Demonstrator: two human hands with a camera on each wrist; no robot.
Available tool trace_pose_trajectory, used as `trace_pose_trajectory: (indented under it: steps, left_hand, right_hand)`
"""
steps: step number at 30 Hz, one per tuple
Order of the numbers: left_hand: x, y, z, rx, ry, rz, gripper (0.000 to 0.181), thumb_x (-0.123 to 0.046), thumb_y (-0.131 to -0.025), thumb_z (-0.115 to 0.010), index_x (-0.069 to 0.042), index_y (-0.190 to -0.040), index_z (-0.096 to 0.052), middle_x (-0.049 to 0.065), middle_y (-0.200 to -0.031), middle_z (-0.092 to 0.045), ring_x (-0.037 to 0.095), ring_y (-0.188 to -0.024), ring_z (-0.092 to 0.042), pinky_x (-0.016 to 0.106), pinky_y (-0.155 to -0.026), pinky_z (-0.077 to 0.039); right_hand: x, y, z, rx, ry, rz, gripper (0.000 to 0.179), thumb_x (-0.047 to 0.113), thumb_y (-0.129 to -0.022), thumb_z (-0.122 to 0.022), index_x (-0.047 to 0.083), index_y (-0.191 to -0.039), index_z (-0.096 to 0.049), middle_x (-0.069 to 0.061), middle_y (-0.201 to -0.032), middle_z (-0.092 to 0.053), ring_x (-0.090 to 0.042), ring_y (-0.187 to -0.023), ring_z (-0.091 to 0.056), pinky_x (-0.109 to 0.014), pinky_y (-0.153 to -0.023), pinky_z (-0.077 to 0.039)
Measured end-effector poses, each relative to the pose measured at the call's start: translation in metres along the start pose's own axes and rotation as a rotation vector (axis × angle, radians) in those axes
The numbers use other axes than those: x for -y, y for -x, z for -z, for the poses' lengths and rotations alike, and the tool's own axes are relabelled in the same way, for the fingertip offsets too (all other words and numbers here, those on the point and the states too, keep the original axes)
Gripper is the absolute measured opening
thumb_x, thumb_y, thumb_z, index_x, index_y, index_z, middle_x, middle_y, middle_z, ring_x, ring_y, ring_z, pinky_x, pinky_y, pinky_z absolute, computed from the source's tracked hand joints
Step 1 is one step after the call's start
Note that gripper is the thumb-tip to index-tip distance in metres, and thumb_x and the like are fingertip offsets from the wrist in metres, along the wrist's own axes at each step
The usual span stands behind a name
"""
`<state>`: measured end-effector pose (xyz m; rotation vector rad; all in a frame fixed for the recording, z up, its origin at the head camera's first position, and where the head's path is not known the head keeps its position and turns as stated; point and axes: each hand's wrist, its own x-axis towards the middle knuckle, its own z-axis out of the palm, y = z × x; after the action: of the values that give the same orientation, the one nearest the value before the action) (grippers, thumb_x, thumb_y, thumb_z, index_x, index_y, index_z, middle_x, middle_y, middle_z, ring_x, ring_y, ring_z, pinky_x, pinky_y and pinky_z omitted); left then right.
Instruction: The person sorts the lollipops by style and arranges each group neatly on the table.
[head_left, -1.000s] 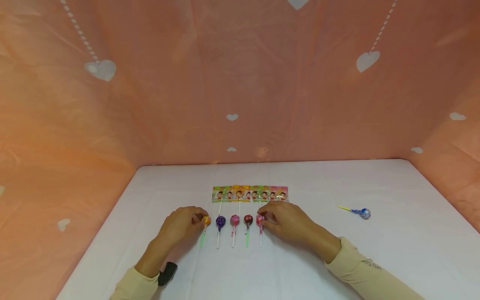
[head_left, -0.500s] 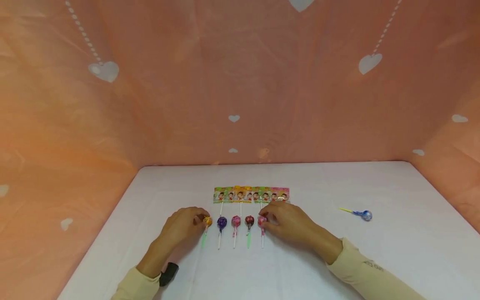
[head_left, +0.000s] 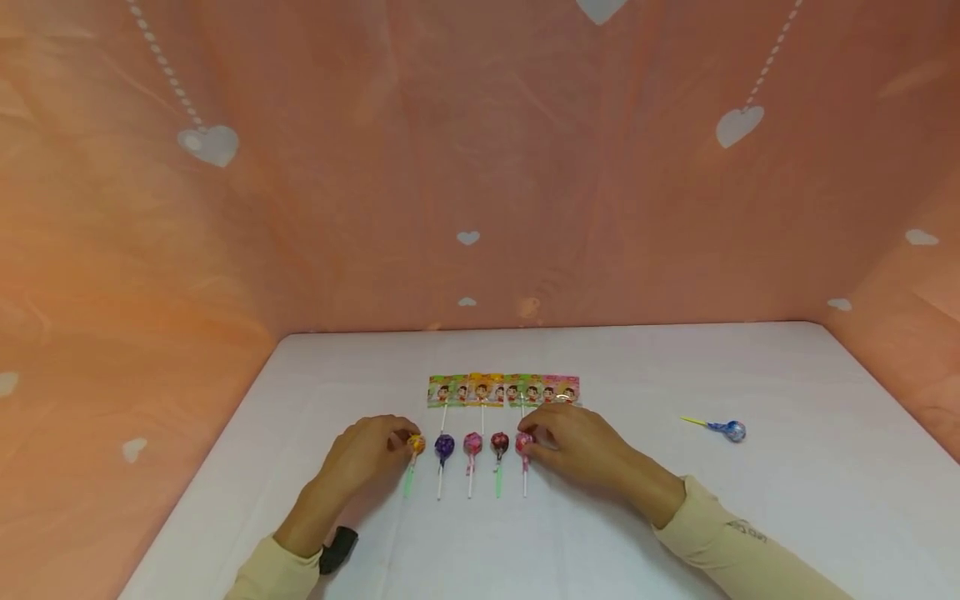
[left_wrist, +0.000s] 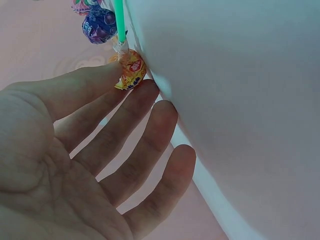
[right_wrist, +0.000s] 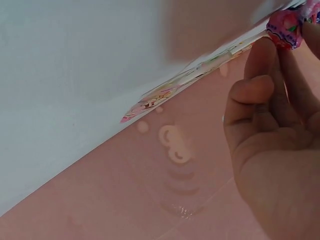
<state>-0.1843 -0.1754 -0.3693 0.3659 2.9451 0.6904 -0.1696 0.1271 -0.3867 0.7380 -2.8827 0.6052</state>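
A row of wrapped lollipops lies on the white table, sticks towards me. At its left end, my left hand [head_left: 363, 454] pinches the head of an orange-yellow lollipop [left_wrist: 132, 70] with thumb and index finger; the other fingers extend loosely in the left wrist view. At the right end, my right hand [head_left: 577, 442] pinches the head of a pink lollipop [right_wrist: 285, 30] between thumb and fingers. Between the hands lie a purple lollipop [head_left: 444, 447], another pink lollipop [head_left: 472, 443] and a dark red lollipop [head_left: 499, 443].
Behind the row, flat lollipop packets [head_left: 486, 390] in green, orange and pink lie side by side, some with white sticks pointing towards me. A blue lollipop [head_left: 733, 431] with a yellow stick lies apart on the right. Orange-pink cloth [head_left: 465, 167] surrounds the table's back and sides.
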Motion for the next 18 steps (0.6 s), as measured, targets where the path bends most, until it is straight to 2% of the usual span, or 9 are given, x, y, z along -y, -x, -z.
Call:
trace_pose_trajectory:
  steps: [9,15,18]
  left_hand:
    - [0.002,0.000,0.001,0.006,0.008,0.010,0.019,-0.011,-0.086,-0.070,-0.016,-0.104,-0.075,-0.006,-0.085,-0.071,0.009,-0.078,-0.061,0.033,-0.070,-0.049]
    - [0.001,0.000,0.001,0.001,-0.007,0.000,0.019,-0.011,-0.086,-0.070,-0.016,-0.104,-0.075,-0.005,-0.088,-0.072,0.009,-0.079,-0.061,0.034,-0.071,-0.050]
    - [0.001,0.000,0.000,0.000,-0.011,-0.001,0.019,-0.011,-0.086,-0.070,-0.016,-0.103,-0.076,-0.005,-0.088,-0.072,0.009,-0.079,-0.061,0.034,-0.071,-0.050]
  right_hand:
    - [-0.003,0.003,0.007,-0.016,0.017,-0.002,0.026,0.032,-0.090,-0.070,0.018,-0.112,-0.073,0.004,-0.113,-0.072,-0.015,-0.108,-0.066,-0.041,-0.092,-0.054]
    - [-0.013,0.019,0.016,-0.024,0.075,-0.036,0.027,0.031,-0.090,-0.072,0.020,-0.114,-0.071,0.000,-0.119,-0.071,-0.021,-0.116,-0.065,-0.045,-0.097,-0.052]
    - [-0.021,0.030,0.022,-0.047,0.112,-0.041,0.025,0.031,-0.090,-0.071,0.020,-0.112,-0.071,0.001,-0.116,-0.071,-0.020,-0.112,-0.066,-0.044,-0.094,-0.053]
